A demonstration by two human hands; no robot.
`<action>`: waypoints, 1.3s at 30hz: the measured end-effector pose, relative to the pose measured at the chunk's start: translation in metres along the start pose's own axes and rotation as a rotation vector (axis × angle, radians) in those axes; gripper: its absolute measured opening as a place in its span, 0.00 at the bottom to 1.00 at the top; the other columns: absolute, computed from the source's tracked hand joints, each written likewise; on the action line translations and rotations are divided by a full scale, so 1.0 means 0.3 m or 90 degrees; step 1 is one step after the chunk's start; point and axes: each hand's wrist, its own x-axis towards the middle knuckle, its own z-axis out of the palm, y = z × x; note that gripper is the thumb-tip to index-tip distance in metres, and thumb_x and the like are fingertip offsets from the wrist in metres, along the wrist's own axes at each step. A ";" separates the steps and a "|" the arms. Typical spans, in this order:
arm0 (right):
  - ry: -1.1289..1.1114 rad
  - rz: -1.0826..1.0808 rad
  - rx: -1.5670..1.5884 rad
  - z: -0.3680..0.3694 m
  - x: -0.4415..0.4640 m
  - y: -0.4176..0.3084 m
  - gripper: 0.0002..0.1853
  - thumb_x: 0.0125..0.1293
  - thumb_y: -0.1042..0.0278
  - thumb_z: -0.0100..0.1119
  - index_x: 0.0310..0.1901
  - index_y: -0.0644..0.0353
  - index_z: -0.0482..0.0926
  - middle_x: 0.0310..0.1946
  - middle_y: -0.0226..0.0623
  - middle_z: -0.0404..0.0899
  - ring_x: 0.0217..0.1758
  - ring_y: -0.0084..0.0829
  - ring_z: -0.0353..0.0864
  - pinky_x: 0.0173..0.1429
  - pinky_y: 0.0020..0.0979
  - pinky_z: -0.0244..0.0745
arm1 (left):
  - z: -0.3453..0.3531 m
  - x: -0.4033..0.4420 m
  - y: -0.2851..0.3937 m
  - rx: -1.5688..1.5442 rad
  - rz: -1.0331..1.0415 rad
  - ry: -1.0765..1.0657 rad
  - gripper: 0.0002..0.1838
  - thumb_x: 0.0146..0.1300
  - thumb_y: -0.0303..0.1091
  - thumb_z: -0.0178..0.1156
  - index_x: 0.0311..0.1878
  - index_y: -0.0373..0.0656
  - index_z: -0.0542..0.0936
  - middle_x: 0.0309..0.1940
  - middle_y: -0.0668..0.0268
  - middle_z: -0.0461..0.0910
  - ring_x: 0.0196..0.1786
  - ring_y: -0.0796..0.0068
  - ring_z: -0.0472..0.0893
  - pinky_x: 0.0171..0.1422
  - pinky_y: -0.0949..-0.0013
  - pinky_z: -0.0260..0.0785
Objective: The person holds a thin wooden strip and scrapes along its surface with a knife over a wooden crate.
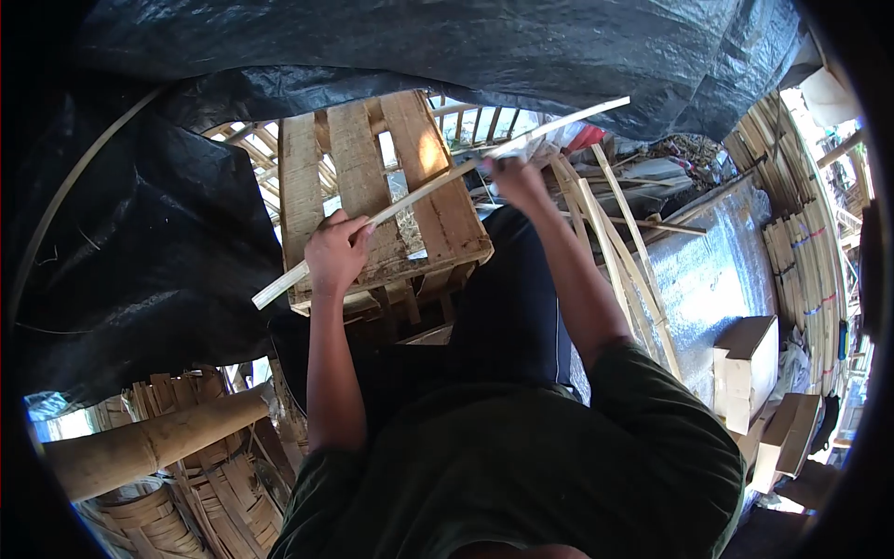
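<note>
Pale strip [419, 195] slants above a slatted wooden crate [354, 168], its low end at left and its high end at right, in front of black plastic sheeting [447, 47]; at far left more of such sheeting hangs in dark folds, and below it a thick bamboo pole [158, 440] crosses over woven slats [177, 511]; next, our left hand [337, 252] is clamped on the strip toward its low end, thumb and fingers closed on it, over the crate's near part; the crate's boards have gaps between them; beside its right corner shows our dark-clad leg [507, 298]; above that our right hand [514, 182] meets the strip past its middle, but it is blurred, and we cannot tell whether its fingers clamp the strip or something against it; farther right, loose strips [627, 224] lean near our forearm; then come a shiny silvery sheet [708, 265], a cardboard box [756, 368] at its lower edge, and tied bundles [810, 279] of long slats.
</note>
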 end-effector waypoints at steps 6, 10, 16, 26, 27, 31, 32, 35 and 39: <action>0.034 0.077 -0.029 -0.094 0.012 -0.033 0.30 0.75 0.38 0.47 0.35 0.57 0.87 0.31 0.46 0.86 0.38 0.51 0.87 0.45 0.50 0.80 | 0.003 -0.009 -0.005 -0.012 0.008 0.010 0.08 0.61 0.41 0.70 0.41 0.53 0.88 0.29 0.66 0.77 0.35 0.59 0.82 0.39 0.57 0.73; -0.407 0.058 0.196 -0.180 -0.133 -0.220 0.29 0.74 0.39 0.49 0.43 0.62 0.85 0.33 0.52 0.86 0.41 0.55 0.86 0.46 0.52 0.79 | -0.001 -0.008 -0.006 -0.011 0.023 0.016 0.08 0.61 0.42 0.70 0.40 0.51 0.89 0.28 0.66 0.78 0.33 0.59 0.82 0.37 0.57 0.72; -0.084 0.034 0.476 -0.138 -0.038 -0.057 0.18 0.73 0.55 0.58 0.39 0.65 0.82 0.25 0.44 0.81 0.26 0.32 0.80 0.37 0.38 0.76 | -0.009 -0.013 0.002 -0.021 -0.005 0.005 0.08 0.62 0.42 0.69 0.40 0.53 0.88 0.29 0.66 0.77 0.36 0.58 0.82 0.39 0.56 0.74; -0.083 -0.088 0.106 -0.121 -0.058 -0.230 0.27 0.53 0.38 0.75 0.33 0.60 0.86 0.25 0.42 0.85 0.33 0.39 0.87 0.42 0.38 0.79 | -0.001 -0.020 -0.004 -0.012 0.018 0.033 0.07 0.60 0.42 0.70 0.38 0.53 0.88 0.29 0.65 0.78 0.36 0.58 0.82 0.39 0.56 0.74; -0.081 -0.090 0.107 -0.120 -0.043 -0.233 0.27 0.53 0.38 0.75 0.33 0.60 0.86 0.25 0.42 0.85 0.33 0.39 0.87 0.42 0.38 0.79 | -0.002 -0.020 -0.004 -0.011 0.017 0.032 0.07 0.60 0.42 0.70 0.38 0.53 0.88 0.29 0.66 0.78 0.36 0.59 0.82 0.39 0.56 0.74; -0.148 -0.094 0.078 -0.118 0.025 -0.223 0.26 0.54 0.39 0.73 0.33 0.60 0.87 0.27 0.46 0.86 0.35 0.45 0.88 0.43 0.42 0.80 | 0.003 -0.022 -0.011 -0.010 0.031 0.045 0.07 0.61 0.42 0.69 0.38 0.53 0.88 0.29 0.66 0.78 0.37 0.59 0.82 0.39 0.56 0.75; -0.151 -0.107 0.078 -0.110 0.044 -0.212 0.25 0.54 0.41 0.74 0.34 0.60 0.88 0.28 0.46 0.86 0.35 0.44 0.88 0.43 0.42 0.80 | 0.005 -0.023 -0.013 -0.008 0.032 0.046 0.08 0.61 0.43 0.69 0.39 0.53 0.89 0.29 0.66 0.78 0.36 0.59 0.82 0.39 0.56 0.75; -0.153 -0.075 0.247 -0.146 0.084 -0.215 0.21 0.60 0.48 0.74 0.33 0.62 0.86 0.20 0.33 0.77 0.24 0.29 0.76 0.31 0.35 0.71 | -0.001 -0.027 -0.004 -0.016 0.025 0.041 0.08 0.61 0.44 0.69 0.40 0.53 0.89 0.29 0.67 0.79 0.36 0.59 0.83 0.40 0.57 0.75; -0.349 -0.130 0.785 -0.359 0.079 -0.268 0.12 0.68 0.60 0.69 0.41 0.62 0.84 0.16 0.17 0.62 0.17 0.14 0.56 0.22 0.25 0.48 | 0.000 -0.026 -0.009 -0.030 0.025 0.046 0.09 0.61 0.44 0.69 0.40 0.52 0.89 0.29 0.67 0.79 0.36 0.60 0.83 0.40 0.57 0.76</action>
